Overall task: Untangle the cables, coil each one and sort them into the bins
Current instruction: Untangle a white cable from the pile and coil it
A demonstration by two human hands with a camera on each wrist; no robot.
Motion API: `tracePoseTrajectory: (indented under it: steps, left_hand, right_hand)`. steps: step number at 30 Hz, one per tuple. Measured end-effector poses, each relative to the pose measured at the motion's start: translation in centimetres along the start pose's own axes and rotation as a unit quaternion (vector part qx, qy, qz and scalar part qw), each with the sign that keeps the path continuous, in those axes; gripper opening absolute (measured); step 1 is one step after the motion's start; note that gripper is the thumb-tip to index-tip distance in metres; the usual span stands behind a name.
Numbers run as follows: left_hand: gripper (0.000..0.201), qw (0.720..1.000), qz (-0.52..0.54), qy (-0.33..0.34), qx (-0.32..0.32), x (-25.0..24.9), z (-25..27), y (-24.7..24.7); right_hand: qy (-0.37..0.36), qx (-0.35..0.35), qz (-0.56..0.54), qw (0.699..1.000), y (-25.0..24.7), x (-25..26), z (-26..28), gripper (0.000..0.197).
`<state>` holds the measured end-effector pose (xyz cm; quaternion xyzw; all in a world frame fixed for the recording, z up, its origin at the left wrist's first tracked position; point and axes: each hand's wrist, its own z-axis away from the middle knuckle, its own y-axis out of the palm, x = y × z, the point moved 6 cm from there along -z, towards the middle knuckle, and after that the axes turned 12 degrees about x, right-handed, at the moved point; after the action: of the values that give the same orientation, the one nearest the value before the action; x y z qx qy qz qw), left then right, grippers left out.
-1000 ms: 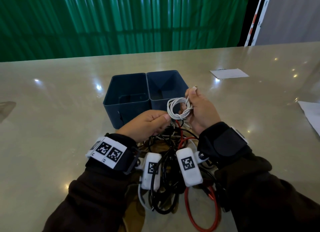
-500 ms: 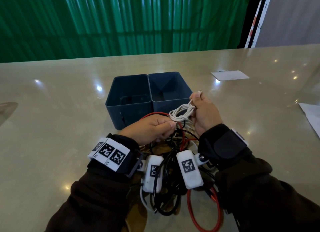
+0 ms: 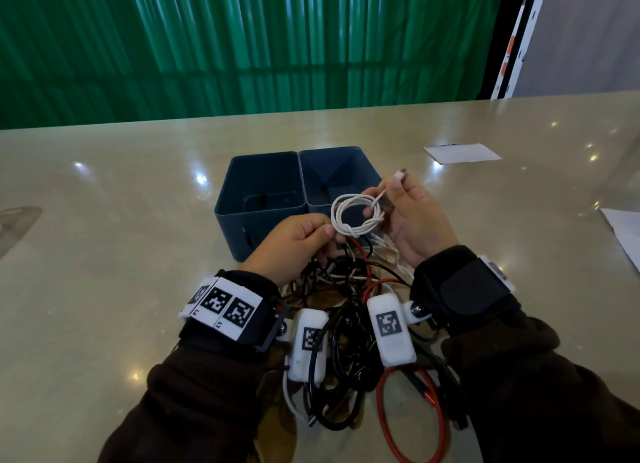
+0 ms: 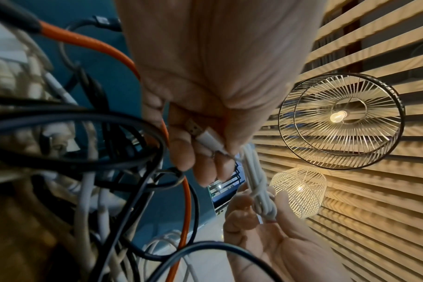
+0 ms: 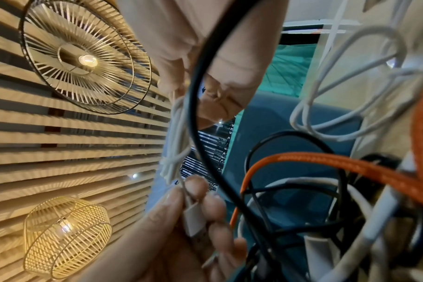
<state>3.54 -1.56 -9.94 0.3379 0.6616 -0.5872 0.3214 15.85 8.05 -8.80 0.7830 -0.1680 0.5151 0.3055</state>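
A white cable is wound into a small ring, held up just in front of the two blue bins. My left hand pinches its lower left side, with a white USB plug between thumb and fingers. My right hand grips the ring's right side, and the cable's other plug sticks up above the fingers. The left bin and the right bin stand side by side. A tangle of black, white and red cables lies under my wrists.
A red cable loop lies near the table's front edge. White paper sheets lie at the back right and at the far right edge. The beige table stretches wide to the left.
The white coil has turned from a squashed bundle into a round ring facing me. Both hands have lifted it slightly, and the right hand's plug end now stands higher.
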Motion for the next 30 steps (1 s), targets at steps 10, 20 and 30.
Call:
tracePoseTrajectory:
  steps: [10,20,30]
  left_hand:
    - [0.026,0.991,0.132,-0.002,0.028,-0.4,0.3,0.3]
    - [0.033,0.997,-0.047,-0.042,-0.047,-0.3,0.4,-0.9]
    - [0.03,0.996,-0.058,-0.044,-0.058,-0.2,0.4,-1.2]
  right_hand:
    - [-0.044,0.009,0.227,0.973,-0.3,-0.1,-0.5,0.011]
    - [-0.035,0.013,0.138,0.99,0.1,-0.5,-0.5,0.017]
    - [-0.023,0.021,0.08,0.996,0.9,-0.8,-0.2,0.009]
